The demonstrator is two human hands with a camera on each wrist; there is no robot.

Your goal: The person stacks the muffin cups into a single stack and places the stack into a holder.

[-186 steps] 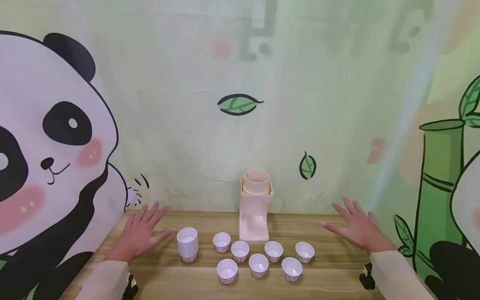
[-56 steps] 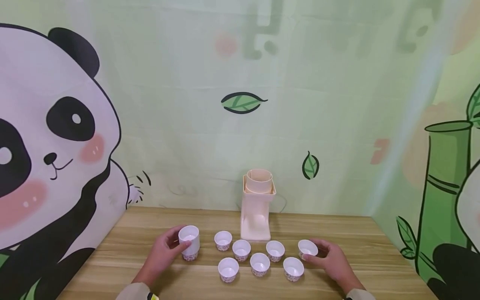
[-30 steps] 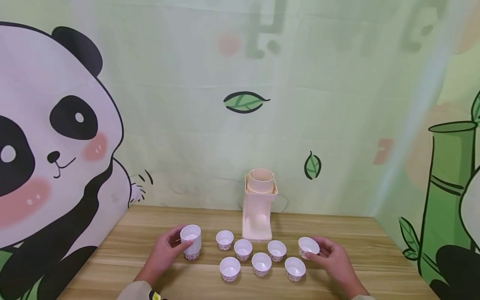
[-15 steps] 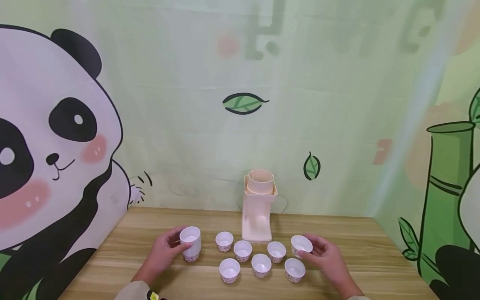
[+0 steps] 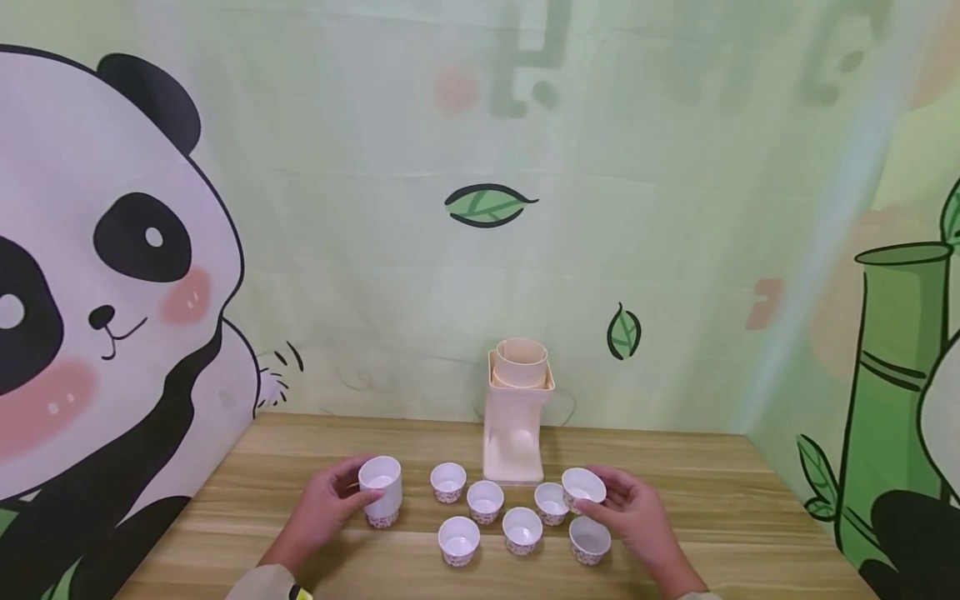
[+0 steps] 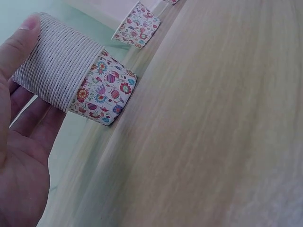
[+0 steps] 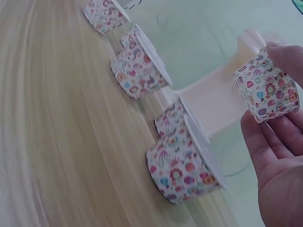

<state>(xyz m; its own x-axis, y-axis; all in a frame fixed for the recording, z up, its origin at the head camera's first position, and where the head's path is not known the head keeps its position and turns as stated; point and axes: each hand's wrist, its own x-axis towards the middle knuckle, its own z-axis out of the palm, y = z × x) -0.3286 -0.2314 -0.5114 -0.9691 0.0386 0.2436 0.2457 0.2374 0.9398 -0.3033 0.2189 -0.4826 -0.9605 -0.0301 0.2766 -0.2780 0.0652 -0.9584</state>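
Observation:
My left hand (image 5: 326, 500) grips a stack of nested paper cups (image 5: 382, 492) at the left of the table; the left wrist view shows its many rims above one floral cup wall (image 6: 105, 87), the base at the wood. Between thumb and fingers, my right hand (image 5: 633, 508) holds a single floral paper cup (image 5: 583, 485), mouth up and slightly tilted. In the right wrist view this held cup (image 7: 267, 87) hangs clear of the table. It partly covers a standing cup (image 5: 550, 502) behind it, while another cup (image 5: 590, 542) stands just in front.
Further single paper cups stand mouth up in the middle: two at the front (image 5: 459, 542), two farther back (image 5: 447, 483). Behind them rises a pale pink holder (image 5: 513, 442) with a round tube on top. A cartoon panda backdrop (image 5: 375, 250) borders the wooden table (image 5: 315, 433).
Both hands went from spread and bare to holding cups. Since then my right hand has lifted the far-right cup and carried it left. The left hand and its stack have stayed in place.

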